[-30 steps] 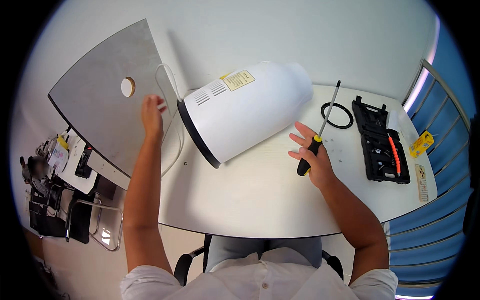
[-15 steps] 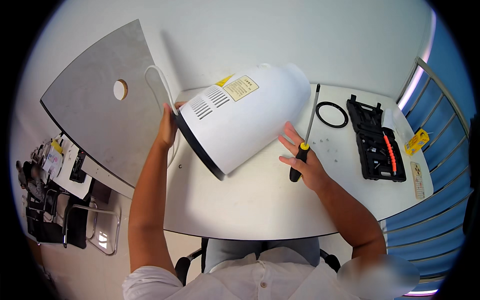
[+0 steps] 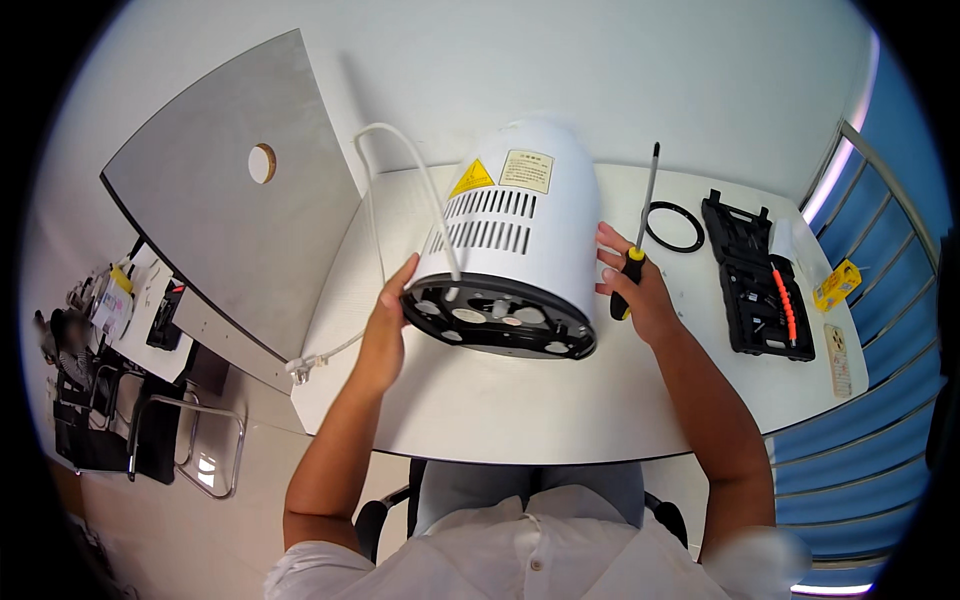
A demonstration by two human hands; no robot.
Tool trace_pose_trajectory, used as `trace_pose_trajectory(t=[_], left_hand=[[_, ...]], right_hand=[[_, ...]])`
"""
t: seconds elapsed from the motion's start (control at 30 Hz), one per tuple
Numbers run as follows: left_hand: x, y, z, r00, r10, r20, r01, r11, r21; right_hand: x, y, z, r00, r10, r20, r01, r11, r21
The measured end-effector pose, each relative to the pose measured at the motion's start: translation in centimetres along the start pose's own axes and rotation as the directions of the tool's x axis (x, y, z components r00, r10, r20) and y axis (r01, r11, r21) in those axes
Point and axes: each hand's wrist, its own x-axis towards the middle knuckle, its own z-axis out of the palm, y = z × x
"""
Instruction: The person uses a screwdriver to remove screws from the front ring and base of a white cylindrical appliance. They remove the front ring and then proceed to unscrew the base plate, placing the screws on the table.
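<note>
White rounded table (image 3: 560,420), curved front edge toward the person. Grey metal quarter-circle panel with a round hole (image 3: 220,220) stands off the table's left side.

White domed plastic appliance with vent slots (image 3: 515,235) lies tipped on the table's middle, its black round underside (image 3: 498,318) facing the person. Two labels on its upper shell, one a yellow warning triangle. White power cord (image 3: 385,150) loops up from the base and trails off the left table edge to a plug.

Black open tool case with an orange-handled bit (image 3: 757,280) on the table's right. Black rubber ring (image 3: 674,226) lies between case and appliance.

Left hand (image 3: 385,320): fingers spread, cupped against the appliance's left rim. Right hand (image 3: 635,290): presses the appliance's right side while gripping a long screwdriver with a black and yellow handle (image 3: 638,235), shaft pointing away.
</note>
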Motion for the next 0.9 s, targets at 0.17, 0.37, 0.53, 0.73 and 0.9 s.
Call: trace_pose_trajectory(t=[0.17, 0.37, 0.53, 0.73, 0.9], left_hand=[[-3.8, 2.1, 1.8, 0.982, 0.172, -0.076, -0.162, 0.979, 0.120], [-6.5, 3.5, 2.1, 0.986, 0.142, -0.090, -0.119, 0.968, 0.219], [-7.2, 4.1, 1.5, 0.967, 0.241, -0.084, -0.219, 0.952, 0.212], [1.0, 5.4, -2.0, 0.848, 0.527, -0.047, -0.444, 0.757, 0.479], [9.1, 7.1, -1.5, 0.783, 0.590, 0.196, -0.615, 0.690, 0.381]], right_hand=[[2.5, -0.6, 0.1, 0.993, 0.047, 0.104, -0.042, 0.998, -0.045], [5.7, 0.6, 0.4, 0.984, 0.056, 0.168, -0.056, 0.998, -0.004], [5.6, 0.2, 0.5, 0.994, 0.093, 0.062, -0.084, 0.987, -0.140], [1.4, -2.1, -0.3, 0.970, 0.169, -0.173, -0.182, 0.982, -0.059], [-3.2, -1.6, -0.4, 0.957, 0.234, -0.174, -0.224, 0.971, 0.079]])
